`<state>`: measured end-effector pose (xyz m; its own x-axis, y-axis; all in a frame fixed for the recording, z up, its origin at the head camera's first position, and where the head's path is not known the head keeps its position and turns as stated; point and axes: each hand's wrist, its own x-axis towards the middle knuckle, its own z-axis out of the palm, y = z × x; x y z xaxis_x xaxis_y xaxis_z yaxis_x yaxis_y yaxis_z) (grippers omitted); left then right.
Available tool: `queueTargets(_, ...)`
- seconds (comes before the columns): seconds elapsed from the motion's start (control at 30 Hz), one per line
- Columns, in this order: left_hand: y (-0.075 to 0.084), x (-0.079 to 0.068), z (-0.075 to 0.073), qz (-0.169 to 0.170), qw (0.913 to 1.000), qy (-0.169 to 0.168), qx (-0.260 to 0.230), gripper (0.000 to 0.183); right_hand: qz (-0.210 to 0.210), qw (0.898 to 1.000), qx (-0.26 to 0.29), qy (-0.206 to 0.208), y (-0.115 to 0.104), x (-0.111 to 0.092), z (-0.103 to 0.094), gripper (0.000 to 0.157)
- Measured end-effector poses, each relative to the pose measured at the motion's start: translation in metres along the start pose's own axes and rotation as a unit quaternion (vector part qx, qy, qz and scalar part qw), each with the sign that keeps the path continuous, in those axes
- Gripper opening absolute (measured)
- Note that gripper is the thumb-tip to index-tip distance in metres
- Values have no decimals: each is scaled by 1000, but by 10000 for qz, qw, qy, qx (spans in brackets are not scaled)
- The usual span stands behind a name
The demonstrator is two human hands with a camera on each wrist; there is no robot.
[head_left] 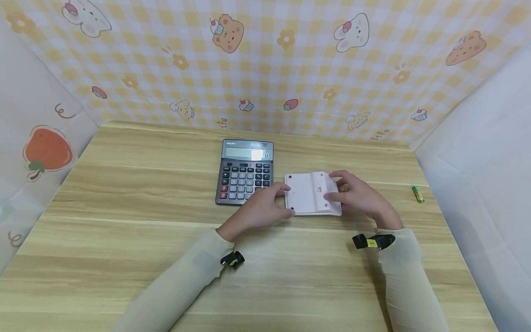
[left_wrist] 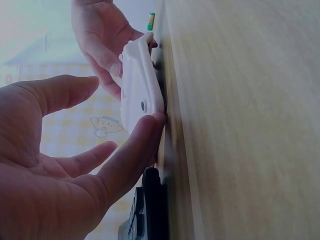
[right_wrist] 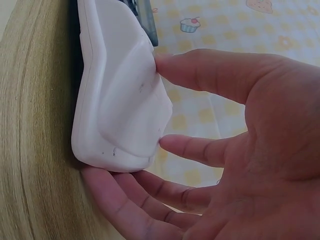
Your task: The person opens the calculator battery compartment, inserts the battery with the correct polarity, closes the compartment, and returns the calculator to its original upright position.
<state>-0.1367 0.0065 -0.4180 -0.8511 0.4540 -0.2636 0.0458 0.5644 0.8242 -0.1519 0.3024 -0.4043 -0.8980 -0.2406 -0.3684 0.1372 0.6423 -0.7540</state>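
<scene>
A white plastic device (head_left: 303, 196), apparently a calculator turned face down, lies on the table with its screws, dark feet and raised back section showing. My right hand (head_left: 360, 196) holds its right end; in the right wrist view the thumb (right_wrist: 200, 70) touches the raised back and the lower fingers (right_wrist: 115, 195) meet the end edge at the table. At the left end, my left hand (head_left: 265, 206) touches the device's edge with extended fingertips. Its thumb (left_wrist: 65, 92) stands away from the device in the left wrist view. The device's front is hidden.
A grey calculator (head_left: 239, 165) lies face up just left of the white device, its display showing 0. One green battery (head_left: 418, 194) lies near the right edge of the wooden table (head_left: 137, 258). A checked cloth (head_left: 265, 69) hangs behind; white cloths hang at both sides.
</scene>
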Motion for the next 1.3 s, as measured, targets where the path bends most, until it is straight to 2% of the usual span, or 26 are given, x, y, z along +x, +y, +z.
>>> queueTargets(1.3, 0, 1, -2, -105, 9999, 4, 5, 68, 27, 9999, 123, -74, 0, -1, 0, 74)
